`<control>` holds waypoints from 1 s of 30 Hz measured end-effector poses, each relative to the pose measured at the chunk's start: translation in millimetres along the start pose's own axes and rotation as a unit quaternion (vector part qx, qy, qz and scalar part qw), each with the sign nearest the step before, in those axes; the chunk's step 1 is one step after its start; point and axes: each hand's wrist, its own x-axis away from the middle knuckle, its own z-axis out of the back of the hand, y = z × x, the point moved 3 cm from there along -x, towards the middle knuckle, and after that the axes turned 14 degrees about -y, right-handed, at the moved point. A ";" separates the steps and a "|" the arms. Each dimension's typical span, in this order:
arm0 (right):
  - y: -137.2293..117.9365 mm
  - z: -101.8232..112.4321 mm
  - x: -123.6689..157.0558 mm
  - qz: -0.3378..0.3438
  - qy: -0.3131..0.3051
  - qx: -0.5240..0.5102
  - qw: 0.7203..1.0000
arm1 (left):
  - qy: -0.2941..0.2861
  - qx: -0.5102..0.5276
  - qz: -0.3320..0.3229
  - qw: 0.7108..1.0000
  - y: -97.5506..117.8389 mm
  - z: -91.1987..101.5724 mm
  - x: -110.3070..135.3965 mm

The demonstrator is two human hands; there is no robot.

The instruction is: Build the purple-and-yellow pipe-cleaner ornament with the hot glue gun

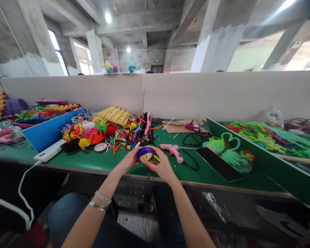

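Between my two hands, over the front of the green table, is a small round craft piece [145, 153], wrapped in purple strands with a pale yellow face showing. My left hand [129, 159] grips its left side, fingers curled behind it. From the right, my right hand [163, 166] holds it with the thumb across the lower front. Red and yellow strands [155, 160] show beneath and beside the right fingers; whether they join the piece, I cannot tell. A pink glue gun [173, 151] lies just right of my right hand.
Colourful pipe-cleaner pieces [90, 132] heap at the left, beside a blue divider [54, 129] and a white power strip [50, 151]. A black phone [218, 164], green pipe-cleaner flowers [231, 155] and a green divider [263, 162] stand right. A pale partition [196, 93] runs behind.
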 end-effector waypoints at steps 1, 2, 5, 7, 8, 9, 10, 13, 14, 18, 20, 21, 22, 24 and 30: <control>-1.1 1.2 -0.3 0.002 0.007 -0.001 1.000 | -0.009 -0.001 0.003 1.000 -0.5 0.2 -0.3; -2.5 2.2 -0.5 0.008 0.013 0.006 1.000 | -0.016 -0.003 0.001 1.000 -0.7 0.2 -0.4; -6.4 3.4 -0.4 0.034 0.017 0.065 0.997 | -0.027 -0.011 -0.030 0.999 0.5 -0.4 0.4; -8.3 3.1 0.5 0.040 0.022 0.104 0.994 | -0.029 0.014 -0.045 0.998 1.3 -2.1 0.8; -9.2 2.8 1.1 0.039 0.025 0.113 0.992 | -0.028 0.038 -0.047 0.998 1.5 -3.2 0.9; -10.4 2.5 1.7 0.038 0.027 0.118 0.992 | -0.028 0.069 -0.045 0.996 1.4 -4.2 1.0; -11.9 2.3 2.4 0.037 0.028 0.118 0.992 | -0.022 0.102 -0.041 0.994 1.3 -4.9 1.2; -18.1 2.1 4.4 0.042 0.023 0.114 0.992 | -0.008 0.133 -0.041 0.990 2.9 -5.8 2.5; -20.2 2.2 5.0 0.044 0.019 0.113 0.992 | -0.004 0.141 -0.043 0.989 3.5 -5.8 3.1; -25.9 2.6 6.3 0.047 0.004 0.112 0.993 | -0.004 0.186 -0.031 0.982 5.0 -7.1 5.5; -27.5 2.7 6.5 0.049 0.003 0.110 0.993 | -0.012 0.195 -0.028 0.980 5.6 -8.4 6.2; -28.2 2.6 6.5 0.051 0.004 0.109 0.993 | -0.014 0.198 -0.031 0.980 5.9 -8.8 6.4; -28.8 2.5 6.5 0.053 0.004 0.109 0.993 | -0.015 0.201 -0.035 0.979 6.0 -9.0 6.4; -29.9 2.3 6.4 0.055 0.006 0.108 0.993 | -0.013 0.201 -0.041 0.979 5.4 -8.4 5.9; -31.3 1.3 6.1 0.047 -0.004 0.113 0.992 | 0.006 0.196 -0.035 0.980 1.7 -3.9 3.1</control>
